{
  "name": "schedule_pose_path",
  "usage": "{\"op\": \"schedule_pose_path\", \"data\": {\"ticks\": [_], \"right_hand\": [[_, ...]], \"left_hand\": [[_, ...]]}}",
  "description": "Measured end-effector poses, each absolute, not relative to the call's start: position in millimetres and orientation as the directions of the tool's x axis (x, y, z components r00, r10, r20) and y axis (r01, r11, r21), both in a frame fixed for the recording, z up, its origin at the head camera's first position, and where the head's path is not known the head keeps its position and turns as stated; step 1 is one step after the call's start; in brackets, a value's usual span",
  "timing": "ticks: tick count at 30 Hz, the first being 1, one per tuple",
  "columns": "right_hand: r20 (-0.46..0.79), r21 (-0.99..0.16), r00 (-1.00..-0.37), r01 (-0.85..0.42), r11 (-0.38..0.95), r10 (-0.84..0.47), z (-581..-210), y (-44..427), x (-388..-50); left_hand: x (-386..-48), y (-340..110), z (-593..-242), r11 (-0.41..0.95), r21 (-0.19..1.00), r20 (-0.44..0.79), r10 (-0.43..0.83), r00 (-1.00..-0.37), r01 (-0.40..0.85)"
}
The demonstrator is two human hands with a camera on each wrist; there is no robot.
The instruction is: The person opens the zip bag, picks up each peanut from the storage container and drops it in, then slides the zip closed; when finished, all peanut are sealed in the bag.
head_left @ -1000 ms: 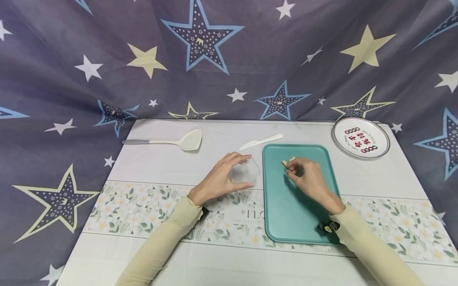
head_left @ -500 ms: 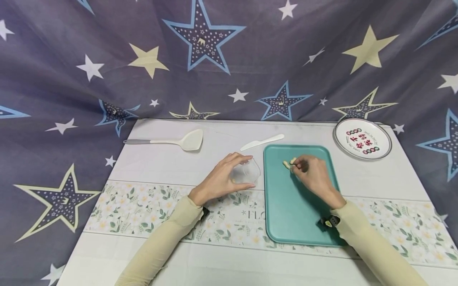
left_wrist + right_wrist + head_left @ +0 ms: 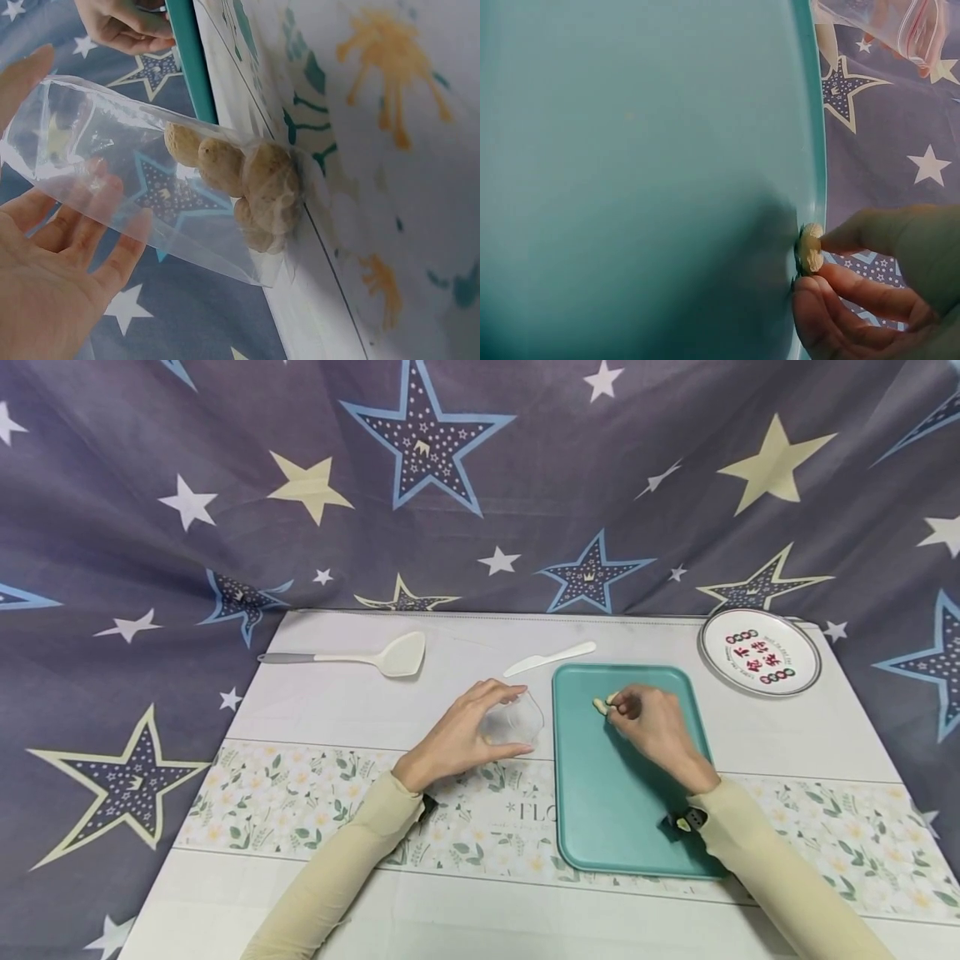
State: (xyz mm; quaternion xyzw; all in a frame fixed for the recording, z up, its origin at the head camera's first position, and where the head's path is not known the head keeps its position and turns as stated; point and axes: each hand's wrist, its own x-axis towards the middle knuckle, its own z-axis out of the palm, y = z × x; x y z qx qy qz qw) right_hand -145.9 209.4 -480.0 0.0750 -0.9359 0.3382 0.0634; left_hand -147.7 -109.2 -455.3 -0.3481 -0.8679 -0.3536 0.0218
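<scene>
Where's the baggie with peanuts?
In the head view, the clear bag is in the left hand, just left of the teal tray and below the white knife.

- Curtained-off nook, kind of room unclear
- Dark purple-grey, star-printed fabric curtain on three sides
- White, flower-banded table covering
- Kitchenware: white, grey-handled spatula; round white, red-lettered plate

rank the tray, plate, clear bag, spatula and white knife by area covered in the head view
1. Tray
2. Plate
3. Clear bag and spatula: too close to rank
4. White knife
</scene>
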Motion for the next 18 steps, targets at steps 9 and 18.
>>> {"op": "schedule_pose_path", "data": {"ticks": [9,18], "right_hand": [[0.161,-0.616,-0.981,-0.187,0.765,-0.111,-480.5,210.2,-142.0],[0.156,-0.596,-0.981,-0.187,0.781,-0.115,-481.8,213.9,-136.1]], "left_hand": [[-147.2,-109.3,-455.1,0.511,0.598,0.281,0.588,-0.759,0.617],[-147.4,-108.7,-455.3,0.513,0.598,0.275,0.591,-0.759,0.616]]}}
